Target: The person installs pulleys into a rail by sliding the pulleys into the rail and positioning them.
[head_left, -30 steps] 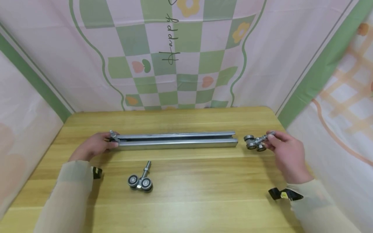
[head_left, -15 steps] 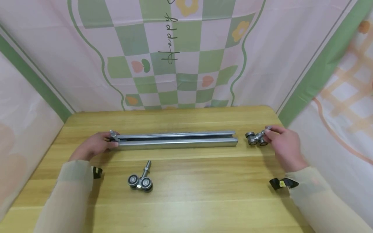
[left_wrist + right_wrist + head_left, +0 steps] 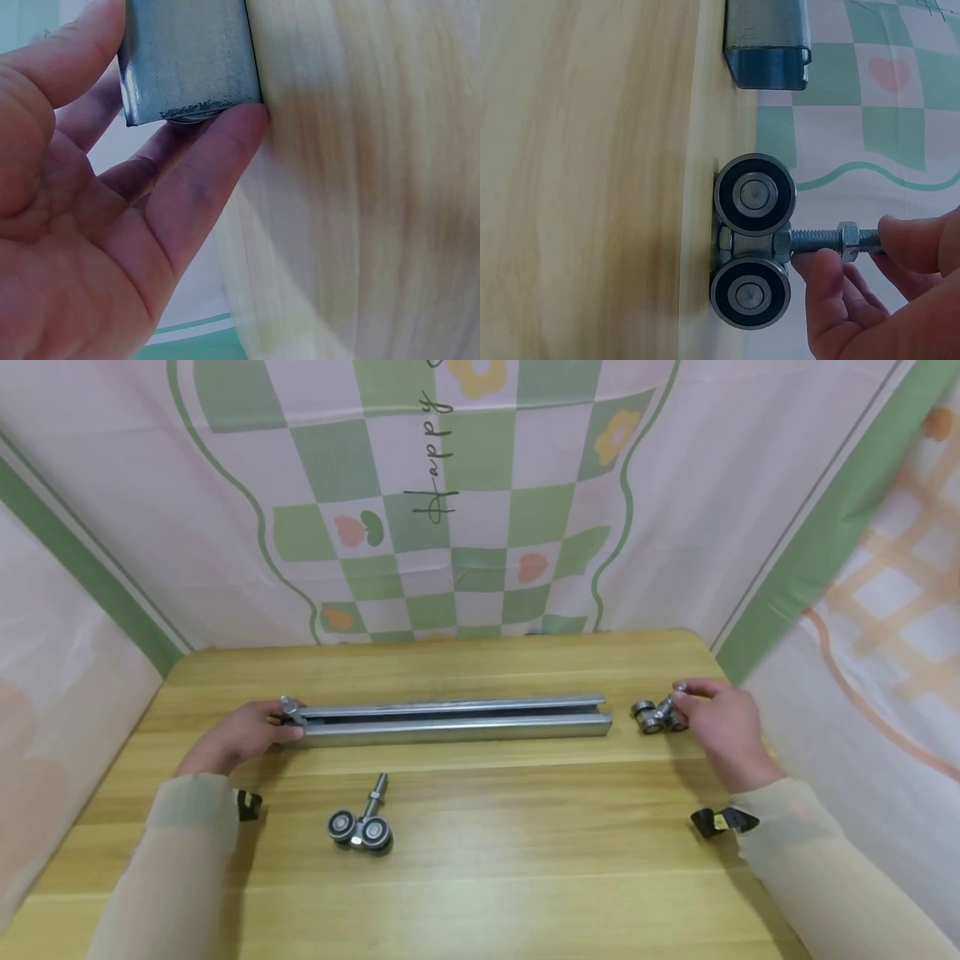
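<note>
Rail [image 3: 465, 734], left hand [image 3: 243, 737] gripping: first trolley [image 3: 292, 711] apparently inserted; right hand [image 3: 723, 720] pinches second trolley [image 3: 649, 717], outside; third trolley [image 3: 360, 828] loose, near.

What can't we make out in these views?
Head: whatever sits under the left-end bolt; the rail and left hand hide it.
Left wrist: most of the rail's length; cut off by the top edge.
Right wrist: bolt tip of the held trolley; right hand covers it.

Wood-grain table [image 3: 540, 843], green-checked cloth backdrop [image 3: 480, 518], green-banded drapes [image 3: 870, 618] either side
</note>
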Demonstrator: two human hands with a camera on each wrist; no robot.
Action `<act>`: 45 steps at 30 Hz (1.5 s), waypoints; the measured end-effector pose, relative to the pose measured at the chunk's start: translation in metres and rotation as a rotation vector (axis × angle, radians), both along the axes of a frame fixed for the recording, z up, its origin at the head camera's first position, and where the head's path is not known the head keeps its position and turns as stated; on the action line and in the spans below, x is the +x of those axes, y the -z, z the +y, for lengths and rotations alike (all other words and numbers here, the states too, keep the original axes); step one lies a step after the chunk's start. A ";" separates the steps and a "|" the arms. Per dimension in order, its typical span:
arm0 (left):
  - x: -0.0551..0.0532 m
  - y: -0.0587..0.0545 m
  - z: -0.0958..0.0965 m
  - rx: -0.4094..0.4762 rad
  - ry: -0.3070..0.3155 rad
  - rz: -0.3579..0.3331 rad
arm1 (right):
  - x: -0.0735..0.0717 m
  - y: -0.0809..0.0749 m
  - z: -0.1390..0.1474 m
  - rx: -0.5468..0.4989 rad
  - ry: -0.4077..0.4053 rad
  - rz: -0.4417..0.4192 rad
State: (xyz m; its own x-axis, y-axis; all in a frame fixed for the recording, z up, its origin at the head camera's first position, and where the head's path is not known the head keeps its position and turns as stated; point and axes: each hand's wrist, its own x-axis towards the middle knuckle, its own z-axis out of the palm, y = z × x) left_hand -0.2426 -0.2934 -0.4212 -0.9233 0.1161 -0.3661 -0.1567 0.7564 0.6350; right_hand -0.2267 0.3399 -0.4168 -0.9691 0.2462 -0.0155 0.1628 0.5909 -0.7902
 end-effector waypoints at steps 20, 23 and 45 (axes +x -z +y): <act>-0.001 0.000 -0.001 -0.014 0.015 0.027 | -0.002 0.005 -0.017 0.059 -0.072 0.031; -0.001 0.002 -0.001 -0.003 0.003 0.011 | -0.003 0.005 -0.021 0.061 -0.069 0.027; 0.000 0.001 0.000 0.028 -0.008 0.002 | -0.007 0.002 -0.043 0.056 -0.111 0.023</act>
